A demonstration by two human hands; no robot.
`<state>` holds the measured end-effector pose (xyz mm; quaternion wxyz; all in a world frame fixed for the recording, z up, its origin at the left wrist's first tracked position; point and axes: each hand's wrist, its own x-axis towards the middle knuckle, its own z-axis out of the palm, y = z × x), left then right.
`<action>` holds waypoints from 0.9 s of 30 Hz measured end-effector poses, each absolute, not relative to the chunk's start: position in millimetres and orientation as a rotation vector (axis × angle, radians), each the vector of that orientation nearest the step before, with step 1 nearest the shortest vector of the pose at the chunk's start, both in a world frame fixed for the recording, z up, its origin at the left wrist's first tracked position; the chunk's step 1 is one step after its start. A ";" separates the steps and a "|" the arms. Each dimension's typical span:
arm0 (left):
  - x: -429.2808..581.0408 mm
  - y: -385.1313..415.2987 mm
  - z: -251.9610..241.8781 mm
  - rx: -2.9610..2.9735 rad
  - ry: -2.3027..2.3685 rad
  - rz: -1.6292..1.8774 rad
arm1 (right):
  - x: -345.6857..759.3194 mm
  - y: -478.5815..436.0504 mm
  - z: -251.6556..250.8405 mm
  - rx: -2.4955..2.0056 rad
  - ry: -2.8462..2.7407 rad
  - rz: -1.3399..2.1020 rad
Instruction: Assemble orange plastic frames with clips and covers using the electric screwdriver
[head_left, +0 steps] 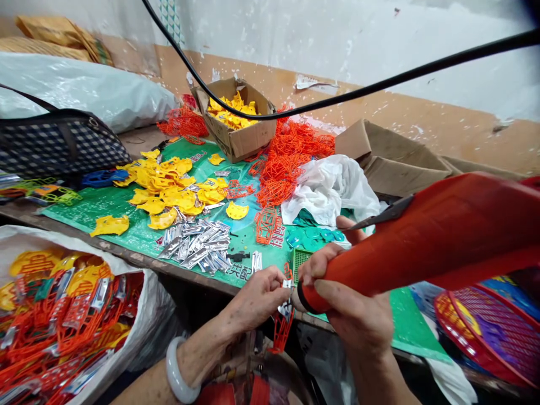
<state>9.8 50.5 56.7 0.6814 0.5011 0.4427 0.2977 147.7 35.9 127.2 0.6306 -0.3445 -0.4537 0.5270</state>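
My left hand, with a white bangle on its wrist, pinches a small orange plastic frame with a silver strip at the table's front edge. My right hand is wrapped round the front of a large orange power tool, whose tip meets the orange frame. A pile of silver metal strips lies just beyond my left hand. Yellow plastic pieces are spread further back on the green mat.
A white bag of finished orange and yellow pieces stands at lower left. A cardboard box of yellow parts and a heap of orange frames lie at the back. White plastic sheet, a checkered bag, a red basket and a black cable surround the work.
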 end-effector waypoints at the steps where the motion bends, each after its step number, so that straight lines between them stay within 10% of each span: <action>1: 10.1 50.5 55.7 1.120 0.990 0.668 | 147.5 36.0 126.5 -0.787 -1.040 1.209; 27: 16.1 41.0 55.3 0.931 1.019 0.821 | 146.9 28.5 102.0 -0.906 -1.226 1.097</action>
